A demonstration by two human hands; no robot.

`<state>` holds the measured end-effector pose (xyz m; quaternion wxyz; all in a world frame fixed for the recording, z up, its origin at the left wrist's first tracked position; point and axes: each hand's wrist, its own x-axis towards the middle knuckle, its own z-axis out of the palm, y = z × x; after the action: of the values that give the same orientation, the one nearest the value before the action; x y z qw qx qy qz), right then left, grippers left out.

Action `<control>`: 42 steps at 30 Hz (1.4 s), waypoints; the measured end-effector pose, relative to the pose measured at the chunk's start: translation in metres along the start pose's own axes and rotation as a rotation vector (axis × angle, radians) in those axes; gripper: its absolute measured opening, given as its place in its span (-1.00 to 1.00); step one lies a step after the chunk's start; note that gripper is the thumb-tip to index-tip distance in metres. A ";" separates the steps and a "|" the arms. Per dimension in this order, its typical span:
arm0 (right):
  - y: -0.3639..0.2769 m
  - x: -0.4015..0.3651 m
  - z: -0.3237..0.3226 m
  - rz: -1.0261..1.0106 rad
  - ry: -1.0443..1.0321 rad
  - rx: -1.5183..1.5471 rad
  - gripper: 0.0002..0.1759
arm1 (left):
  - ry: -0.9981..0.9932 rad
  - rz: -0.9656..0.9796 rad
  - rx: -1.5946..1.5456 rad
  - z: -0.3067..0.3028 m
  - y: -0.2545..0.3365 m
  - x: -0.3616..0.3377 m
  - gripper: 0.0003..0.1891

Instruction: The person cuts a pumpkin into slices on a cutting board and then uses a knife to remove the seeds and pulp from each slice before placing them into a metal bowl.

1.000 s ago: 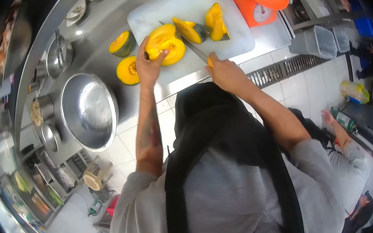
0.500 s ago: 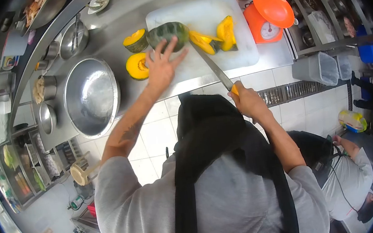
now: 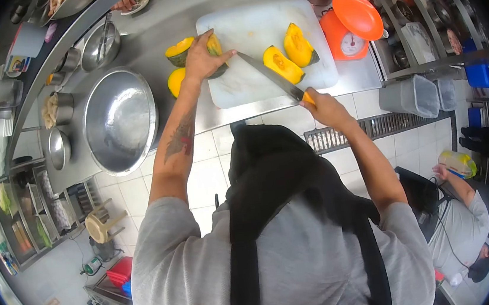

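Note:
My right hand point(image 3: 321, 107) grips the yellow handle of a long knife point(image 3: 272, 77), whose blade points up and left over the white cutting board point(image 3: 244, 96). My left hand point(image 3: 205, 58) is on a green-skinned pumpkin piece point(image 3: 214, 45) at the board's left edge, thumb stretched toward the knife tip and fingers partly curled over the piece. Two orange-fleshed pumpkin wedges, a nearer one point(image 3: 283, 65) and a farther one point(image 3: 299, 45), lie on the board right of the blade. Two more pieces point(image 3: 179, 51) point(image 3: 176, 82) sit left of the board, partly behind my left hand.
A large steel bowl point(image 3: 120, 121) stands left, with smaller bowls point(image 3: 100, 47) point(image 3: 59, 149) near it. An orange scale point(image 3: 352, 43) is right of the board. Another person point(image 3: 458, 225) is at the lower right. Someone's hand point(image 3: 123, 4) is at a plate, top left.
My left hand has moved slightly up and its fingers have drawn in over the pumpkin piece, which is turned. The wedges right of the knife now show their cut faces. Another hand has appeared at the top.

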<state>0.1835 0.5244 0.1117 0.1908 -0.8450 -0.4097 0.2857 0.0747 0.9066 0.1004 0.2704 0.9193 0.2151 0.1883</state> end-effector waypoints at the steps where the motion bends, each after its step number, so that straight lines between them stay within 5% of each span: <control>1: 0.005 0.012 0.000 -0.063 0.020 0.006 -0.58 | -0.030 -0.080 0.051 0.002 0.005 0.001 0.00; 6: -0.033 0.040 0.000 0.037 0.087 0.030 -0.53 | -0.403 -0.334 0.327 -0.024 0.033 0.017 0.03; 9: -0.042 0.034 0.003 0.094 0.057 0.094 -0.53 | -0.691 -0.871 -0.016 -0.055 0.044 0.007 0.03; 10: -0.044 0.034 0.000 0.105 0.069 0.111 -0.53 | -0.540 -0.556 0.051 -0.063 0.053 -0.009 -0.04; 12: -0.051 0.020 -0.005 0.189 -0.048 0.182 -0.54 | -0.426 -0.235 0.114 -0.059 0.063 -0.026 -0.12; 14: -0.062 0.013 -0.013 0.237 -0.110 0.208 -0.54 | -0.226 0.584 0.280 -0.041 0.066 -0.042 -0.30; 15: -0.061 0.016 -0.017 0.256 -0.162 0.209 -0.54 | -0.238 0.598 0.281 -0.034 0.060 -0.044 -0.30; 17: -0.045 0.018 0.002 0.126 0.022 0.144 -0.56 | -0.434 0.305 -0.121 -0.021 0.039 -0.041 -0.28; 19: -0.052 0.014 -0.012 0.137 -0.033 0.086 -0.53 | -0.260 0.319 -0.134 -0.011 0.020 -0.041 -0.30; 21: -0.051 0.012 -0.009 0.136 -0.035 0.094 -0.54 | -0.037 -0.183 -0.533 -0.004 -0.004 -0.049 -0.37; 23: -0.047 0.016 -0.005 0.138 -0.035 0.091 -0.55 | 0.035 -0.193 -0.644 0.007 -0.014 -0.061 -0.37; 25: -0.044 0.015 0.006 0.140 -0.009 0.087 -0.60 | 0.076 -0.068 -0.056 0.014 -0.011 -0.078 -0.31; 29: -0.068 0.006 -0.006 0.087 0.077 -0.007 -0.64 | 0.291 0.136 -0.292 0.034 -0.001 -0.076 -0.09; 30: -0.088 -0.004 -0.023 0.105 0.092 -0.010 -0.66 | 0.252 0.190 -0.208 0.023 -0.003 -0.070 0.10; 34: -0.133 -0.011 -0.056 0.110 0.062 -0.095 -0.68 | 0.028 0.091 -0.242 0.007 0.010 -0.063 0.31; 38: -0.167 -0.005 -0.083 0.184 0.019 -0.171 -0.61 | -0.095 -0.030 -0.422 -0.004 0.013 -0.045 0.34; 40: -0.175 -0.001 -0.089 0.228 -0.007 -0.181 -0.59 | -0.170 -0.004 -0.091 -0.020 0.022 -0.040 0.29; 42: -0.176 0.002 -0.088 0.177 -0.013 -0.187 -0.56 | -0.177 -0.006 -0.114 -0.029 0.025 -0.037 0.23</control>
<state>0.1378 0.6223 0.2765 0.0827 -0.8902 -0.3596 0.2673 0.0374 0.8811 0.1295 0.3407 0.9148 0.1822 0.1176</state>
